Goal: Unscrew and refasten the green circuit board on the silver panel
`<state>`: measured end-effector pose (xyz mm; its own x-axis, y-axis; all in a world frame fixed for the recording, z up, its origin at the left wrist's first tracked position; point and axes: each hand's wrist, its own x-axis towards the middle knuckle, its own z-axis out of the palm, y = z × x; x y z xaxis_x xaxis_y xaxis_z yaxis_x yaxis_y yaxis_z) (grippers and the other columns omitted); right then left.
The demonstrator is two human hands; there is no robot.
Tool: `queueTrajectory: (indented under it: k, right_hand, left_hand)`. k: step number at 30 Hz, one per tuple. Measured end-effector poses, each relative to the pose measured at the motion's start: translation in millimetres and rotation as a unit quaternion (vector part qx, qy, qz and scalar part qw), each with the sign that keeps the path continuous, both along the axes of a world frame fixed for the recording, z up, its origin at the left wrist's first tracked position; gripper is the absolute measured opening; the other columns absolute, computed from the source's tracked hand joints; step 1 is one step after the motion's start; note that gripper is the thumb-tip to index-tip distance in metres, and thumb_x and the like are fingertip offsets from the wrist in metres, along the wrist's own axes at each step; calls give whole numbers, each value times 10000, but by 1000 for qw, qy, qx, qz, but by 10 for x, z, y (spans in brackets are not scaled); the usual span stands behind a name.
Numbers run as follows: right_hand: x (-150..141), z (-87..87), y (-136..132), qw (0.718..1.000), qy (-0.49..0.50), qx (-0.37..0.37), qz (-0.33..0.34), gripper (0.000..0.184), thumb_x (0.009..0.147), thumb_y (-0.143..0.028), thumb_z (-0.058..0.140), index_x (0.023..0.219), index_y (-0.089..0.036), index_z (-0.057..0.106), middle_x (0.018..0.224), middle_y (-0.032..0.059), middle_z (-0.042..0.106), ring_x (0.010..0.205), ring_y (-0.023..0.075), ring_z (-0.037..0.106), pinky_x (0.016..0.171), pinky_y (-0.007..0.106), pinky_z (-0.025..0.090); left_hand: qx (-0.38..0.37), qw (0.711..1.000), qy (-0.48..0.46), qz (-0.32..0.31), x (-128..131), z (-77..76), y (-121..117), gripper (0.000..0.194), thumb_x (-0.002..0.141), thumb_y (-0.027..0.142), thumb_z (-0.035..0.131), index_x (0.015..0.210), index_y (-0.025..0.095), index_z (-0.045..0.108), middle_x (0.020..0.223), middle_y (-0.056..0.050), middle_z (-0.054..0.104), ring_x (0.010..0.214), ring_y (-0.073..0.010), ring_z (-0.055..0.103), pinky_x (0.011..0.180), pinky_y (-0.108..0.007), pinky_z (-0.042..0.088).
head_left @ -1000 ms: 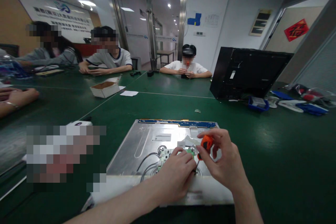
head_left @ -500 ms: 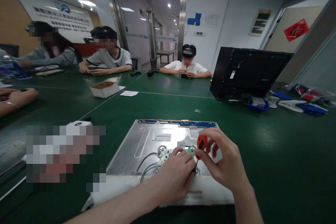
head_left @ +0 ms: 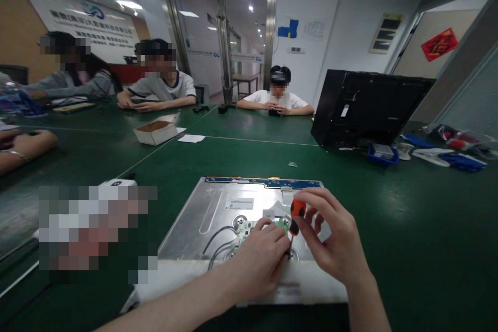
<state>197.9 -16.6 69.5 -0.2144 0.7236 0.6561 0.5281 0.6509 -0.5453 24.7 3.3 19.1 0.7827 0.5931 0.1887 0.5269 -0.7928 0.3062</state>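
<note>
A flat metal display panel (head_left: 218, 202) lies on the green table in front of me, with a small green circuit board (head_left: 244, 229) and dark cables (head_left: 218, 233) on its back. My right hand (head_left: 336, 236) pinches the orange and black handle of a screwdriver (head_left: 298, 208), held nearly upright. Its thin shaft points down to the board's right end, near a round metal mount. My left hand (head_left: 264, 249) rests over the board with curled fingers, its fingertips close to the screwdriver's tip. Whatever those fingers grip is hidden, and the hand covers much of the board.
A black monitor housing (head_left: 369, 109) stands at the back right, beside a small blue tray (head_left: 383, 154) and gloves (head_left: 451, 158). An open white box (head_left: 155, 132) and paper (head_left: 191, 138) lie back left. Several people sit around the table; a co-worker's hand (head_left: 37, 145) is at left.
The screwdriver's handle has turned in my right fingers and leans slightly differently. My right fingertips have shifted a little along it. My left hand stays in place.
</note>
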Motion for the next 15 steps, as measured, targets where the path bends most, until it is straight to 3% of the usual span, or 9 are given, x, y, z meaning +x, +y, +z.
queueTrajectory:
  k: [3, 9, 15]
  right_hand:
    - [10, -6, 12, 1000, -6, -1, 3, 326, 872, -118, 504, 1167, -252, 539, 1096, 69, 588, 644, 115, 594, 497, 245, 477]
    - [6, -38, 20, 999, -3, 36, -32, 298, 836, -188, 611, 1110, -236, 505, 840, -2, 617, 571, 112, 554, 473, 232, 450]
    - [-15, -19, -17, 999, 21, -4, -27, 335, 825, -125, 562, 1132, -231, 479, 903, 23, 641, 621, 123, 582, 504, 240, 463]
  left_hand:
    - [-1, 1000, -1, 4, 4, 2, -3, 153, 831, 115, 500, 952, 186, 561, 980, -63, 634, 945, -241, 578, 952, -438, 351]
    - [-2, 1000, 1, -1, 7, 14, -2, 169, 836, 120, 502, 977, 189, 564, 1018, -74, 638, 965, -248, 578, 947, -439, 353]
    - [1, 1000, 5, -3, 3, -7, 11, 171, 844, 138, 494, 985, 191, 573, 1000, -73, 634, 952, -249, 580, 952, -445, 352]
